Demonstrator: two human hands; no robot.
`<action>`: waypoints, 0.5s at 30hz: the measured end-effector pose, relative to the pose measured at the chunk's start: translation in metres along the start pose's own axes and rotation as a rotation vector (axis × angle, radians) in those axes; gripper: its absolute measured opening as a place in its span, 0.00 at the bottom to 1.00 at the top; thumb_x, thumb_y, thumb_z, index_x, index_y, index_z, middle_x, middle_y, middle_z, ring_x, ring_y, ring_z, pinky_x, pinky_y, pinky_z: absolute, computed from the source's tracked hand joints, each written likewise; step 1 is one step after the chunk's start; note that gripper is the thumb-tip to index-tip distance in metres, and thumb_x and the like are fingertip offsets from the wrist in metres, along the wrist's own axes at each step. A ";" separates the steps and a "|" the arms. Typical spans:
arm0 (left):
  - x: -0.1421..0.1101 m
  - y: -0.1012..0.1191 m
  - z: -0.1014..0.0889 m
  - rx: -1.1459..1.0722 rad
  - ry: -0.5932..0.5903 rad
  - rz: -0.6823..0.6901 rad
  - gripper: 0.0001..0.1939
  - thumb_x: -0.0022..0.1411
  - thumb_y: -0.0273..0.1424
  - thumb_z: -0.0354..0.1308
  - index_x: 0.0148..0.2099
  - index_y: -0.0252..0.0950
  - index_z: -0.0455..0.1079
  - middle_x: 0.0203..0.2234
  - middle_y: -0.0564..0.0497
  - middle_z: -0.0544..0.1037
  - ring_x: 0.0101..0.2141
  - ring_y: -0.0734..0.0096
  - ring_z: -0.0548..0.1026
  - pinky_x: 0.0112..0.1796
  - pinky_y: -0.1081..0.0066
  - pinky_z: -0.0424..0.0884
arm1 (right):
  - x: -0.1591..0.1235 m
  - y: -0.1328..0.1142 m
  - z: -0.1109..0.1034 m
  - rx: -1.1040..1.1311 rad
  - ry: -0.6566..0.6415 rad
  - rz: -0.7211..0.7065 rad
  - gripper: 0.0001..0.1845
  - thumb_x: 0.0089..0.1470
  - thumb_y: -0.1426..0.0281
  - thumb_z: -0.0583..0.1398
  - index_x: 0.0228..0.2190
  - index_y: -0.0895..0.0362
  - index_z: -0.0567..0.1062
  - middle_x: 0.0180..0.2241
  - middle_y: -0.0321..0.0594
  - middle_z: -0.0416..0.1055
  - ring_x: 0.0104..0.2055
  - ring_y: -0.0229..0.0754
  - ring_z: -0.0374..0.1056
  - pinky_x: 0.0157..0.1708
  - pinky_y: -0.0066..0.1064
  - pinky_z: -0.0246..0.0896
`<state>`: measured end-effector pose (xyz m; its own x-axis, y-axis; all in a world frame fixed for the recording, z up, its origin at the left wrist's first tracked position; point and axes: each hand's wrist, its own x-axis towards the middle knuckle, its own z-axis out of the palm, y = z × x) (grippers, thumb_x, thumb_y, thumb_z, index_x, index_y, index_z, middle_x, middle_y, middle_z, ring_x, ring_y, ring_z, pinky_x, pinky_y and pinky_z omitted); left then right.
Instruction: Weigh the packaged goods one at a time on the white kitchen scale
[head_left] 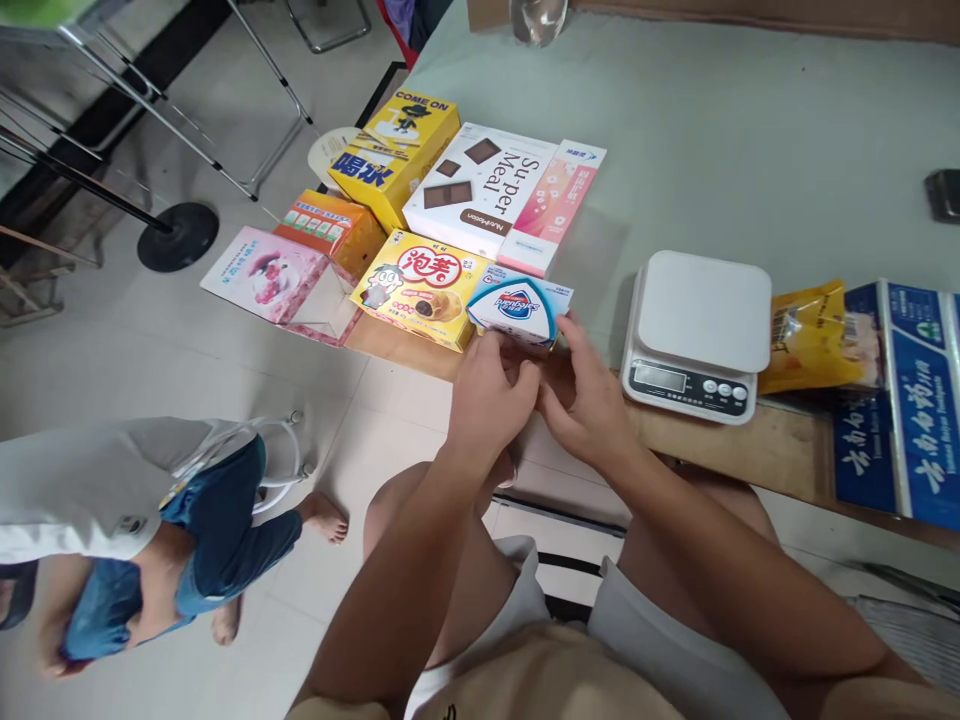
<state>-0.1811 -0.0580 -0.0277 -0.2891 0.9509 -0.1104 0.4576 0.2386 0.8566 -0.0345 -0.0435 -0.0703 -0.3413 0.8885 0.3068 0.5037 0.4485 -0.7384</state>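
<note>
A blue and white Safeguard soap box [517,305] lies at the front edge of the table, in a group of other boxes. My left hand [491,390] is closed at its near left side, fingers curled and partly hidden. On the right end of the soap box rest the fingers of my right hand [589,400], its thumb close to my left thumb. Touching the soap box on the left is a yellow cream puff box [420,290]. Behind them lie a white Super Meal box [476,190] and a pink and white box [555,205].
A yellow box [397,155], an orange box [330,225] and a pink box [274,280] overhanging the edge stand left. To the right are a white kitchen scale [701,310], a yellow packet [810,335] and blue toothpaste boxes [926,400]. A person [150,500] sits at left.
</note>
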 end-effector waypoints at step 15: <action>-0.020 0.046 0.048 -0.055 -0.095 0.575 0.25 0.68 0.38 0.52 0.21 0.40 0.45 0.14 0.56 0.54 0.19 0.75 0.54 0.24 0.66 0.54 | -0.020 -0.004 -0.078 0.023 0.340 -0.252 0.22 0.57 0.75 0.59 0.53 0.51 0.70 0.48 0.46 0.76 0.51 0.49 0.74 0.50 0.45 0.74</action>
<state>-0.1143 -0.0570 -0.0102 0.0702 0.9388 0.3374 0.4733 -0.3290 0.8171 0.0320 -0.0556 -0.0266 -0.1679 0.7349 0.6570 0.4186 0.6566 -0.6275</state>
